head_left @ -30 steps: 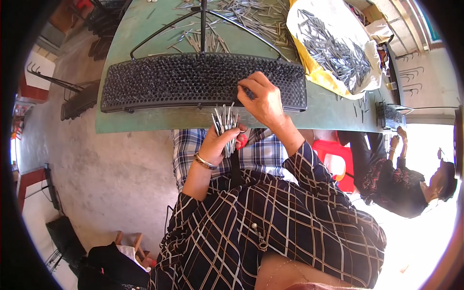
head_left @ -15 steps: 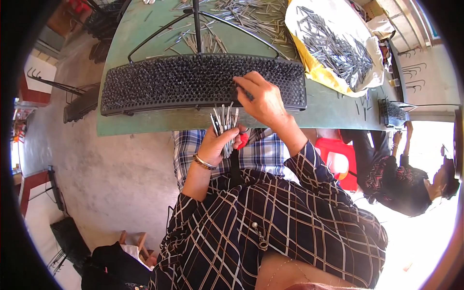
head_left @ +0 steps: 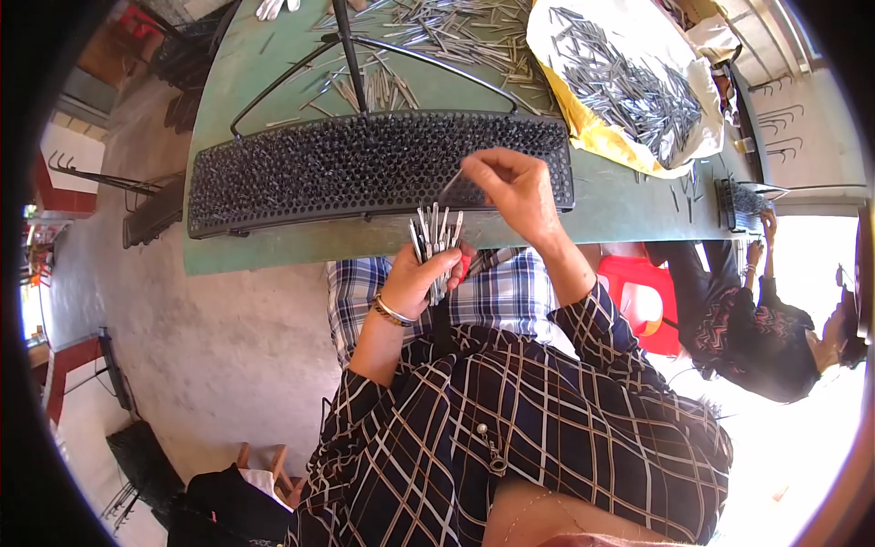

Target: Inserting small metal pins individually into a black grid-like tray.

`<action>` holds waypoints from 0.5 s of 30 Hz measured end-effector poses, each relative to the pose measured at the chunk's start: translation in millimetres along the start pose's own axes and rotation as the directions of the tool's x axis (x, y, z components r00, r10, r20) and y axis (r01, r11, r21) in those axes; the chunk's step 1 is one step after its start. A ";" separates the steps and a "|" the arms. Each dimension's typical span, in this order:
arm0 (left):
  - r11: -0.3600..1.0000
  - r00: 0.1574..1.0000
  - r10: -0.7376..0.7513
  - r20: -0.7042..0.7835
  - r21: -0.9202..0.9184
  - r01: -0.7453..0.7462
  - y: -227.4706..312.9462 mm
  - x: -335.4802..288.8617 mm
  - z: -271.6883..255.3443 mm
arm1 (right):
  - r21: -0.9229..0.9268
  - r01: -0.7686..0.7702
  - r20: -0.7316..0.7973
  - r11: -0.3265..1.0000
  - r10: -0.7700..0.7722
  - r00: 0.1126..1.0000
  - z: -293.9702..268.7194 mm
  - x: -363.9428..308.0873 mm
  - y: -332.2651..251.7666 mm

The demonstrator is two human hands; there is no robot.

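My left hand [head_left: 421,272] is closed around a bundle of thin metal rods [head_left: 435,232], which stand upright above the fist with their tips fanned. Something red [head_left: 466,266] shows beside its fingers. Above and to the right, my right hand [head_left: 521,190] pinches a single thin metal rod [head_left: 453,181] between thumb and forefinger, slanting down toward the bundle. Just beyond both hands lies a long black rack [head_left: 264,187] full of small round holes, many with dark or shiny pieces in them. My right hand hangs over its front edge without visibly touching it.
The rack has a black metal frame [head_left: 351,64] rising behind it on the green table [head_left: 228,255]. Loose rods [head_left: 447,36] lie farther back. A white and yellow sack [head_left: 592,137] heaped with rods is at right. Another person [head_left: 752,342] works at a similar rack [head_left: 740,205].
My right hand has drawn back from the rack's holes and now shows a rod in its pinch. My left hand with the bundle has shifted slightly right; the rack appears slightly farther left.
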State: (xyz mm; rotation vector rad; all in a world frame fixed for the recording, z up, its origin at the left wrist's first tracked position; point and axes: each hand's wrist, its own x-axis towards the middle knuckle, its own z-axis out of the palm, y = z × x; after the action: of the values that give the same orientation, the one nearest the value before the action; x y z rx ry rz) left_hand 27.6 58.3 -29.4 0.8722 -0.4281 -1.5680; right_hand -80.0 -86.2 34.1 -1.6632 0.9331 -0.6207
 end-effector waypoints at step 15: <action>0.998 0.999 -0.041 -0.036 -0.051 0.039 -7.2 5.8 -3.6 | -0.492 0.542 0.051 0.681 -0.599 0.799 16.1 9.6 19.0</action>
State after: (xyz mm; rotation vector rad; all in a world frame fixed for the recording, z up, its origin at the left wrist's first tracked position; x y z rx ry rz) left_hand 25.4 55.0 -38.5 0.8745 -0.3457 -1.5899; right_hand -67.0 -87.6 10.8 -2.4446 0.6565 -0.9674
